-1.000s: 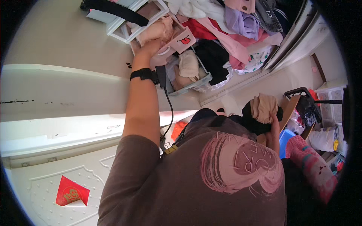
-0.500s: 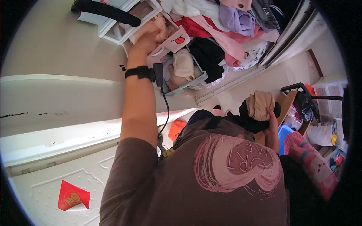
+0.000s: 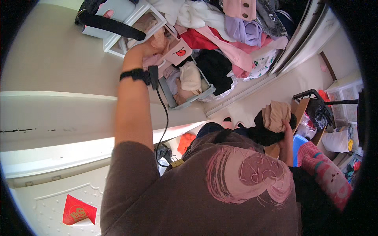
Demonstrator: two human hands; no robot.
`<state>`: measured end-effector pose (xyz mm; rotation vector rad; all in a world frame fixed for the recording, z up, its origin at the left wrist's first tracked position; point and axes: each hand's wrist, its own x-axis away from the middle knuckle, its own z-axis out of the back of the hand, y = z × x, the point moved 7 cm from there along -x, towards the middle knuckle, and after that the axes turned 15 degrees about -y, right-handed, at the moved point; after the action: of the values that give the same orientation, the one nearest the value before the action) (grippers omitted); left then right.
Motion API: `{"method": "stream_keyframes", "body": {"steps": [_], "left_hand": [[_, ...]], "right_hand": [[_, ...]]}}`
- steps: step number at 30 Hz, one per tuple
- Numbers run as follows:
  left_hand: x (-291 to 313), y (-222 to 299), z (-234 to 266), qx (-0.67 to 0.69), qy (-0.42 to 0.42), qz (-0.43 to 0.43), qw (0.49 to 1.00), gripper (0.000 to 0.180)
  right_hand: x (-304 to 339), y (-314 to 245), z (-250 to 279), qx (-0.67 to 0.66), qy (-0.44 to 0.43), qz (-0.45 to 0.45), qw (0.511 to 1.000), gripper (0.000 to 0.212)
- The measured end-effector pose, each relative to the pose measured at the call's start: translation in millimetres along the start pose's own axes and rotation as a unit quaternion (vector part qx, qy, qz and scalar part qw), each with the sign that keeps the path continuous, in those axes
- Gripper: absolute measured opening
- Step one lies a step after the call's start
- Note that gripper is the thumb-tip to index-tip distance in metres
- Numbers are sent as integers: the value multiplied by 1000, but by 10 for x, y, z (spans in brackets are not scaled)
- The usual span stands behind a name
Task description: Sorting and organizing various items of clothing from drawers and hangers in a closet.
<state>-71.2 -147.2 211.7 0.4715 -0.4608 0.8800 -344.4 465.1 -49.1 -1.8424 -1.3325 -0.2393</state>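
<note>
My left hand [image 3: 145, 50] reaches into a pink drawer [image 3: 176, 53] with a tongue-out face on its front. Its fingers are lost among peach-coloured clothing [image 3: 158, 40] there, so their grip is hidden. A black strap with a cabled black device circles that wrist. On the right, my right hand [image 3: 287, 128] is closed on a folded tan garment [image 3: 277, 115], held in front of my body. Black cloth [image 3: 258, 131] lies beneath and around the tan folds. Below the pink drawer, a grey drawer [image 3: 191, 103] stands pulled out, holding cream and beige clothes.
Piled clothes in white, lilac [image 3: 243, 30], pink and red fill the wardrobe beside the drawers. A sliding-door track [image 3: 236, 94] runs along its front. At right stand a cardboard box [image 3: 301, 108], a black plastic bag [image 3: 317, 111] and clear storage drawers [image 3: 343, 96].
The view has shifted slightly. My left hand sits lower and further left in the picture, still inside the pink drawer. My right hand keeps the tan garment.
</note>
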Motion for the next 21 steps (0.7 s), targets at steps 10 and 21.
{"method": "stream_keyframes", "body": {"steps": [10, 21], "left_hand": [[812, 436, -201, 291, 2, 121, 949, 66], [27, 278, -55, -124, -9, 105, 987, 65]], "right_hand": [[-102, -471, -461, 32, -8, 7, 999, 47], [-111, -224, -569, 35, -34, -19, 999, 48]]}}
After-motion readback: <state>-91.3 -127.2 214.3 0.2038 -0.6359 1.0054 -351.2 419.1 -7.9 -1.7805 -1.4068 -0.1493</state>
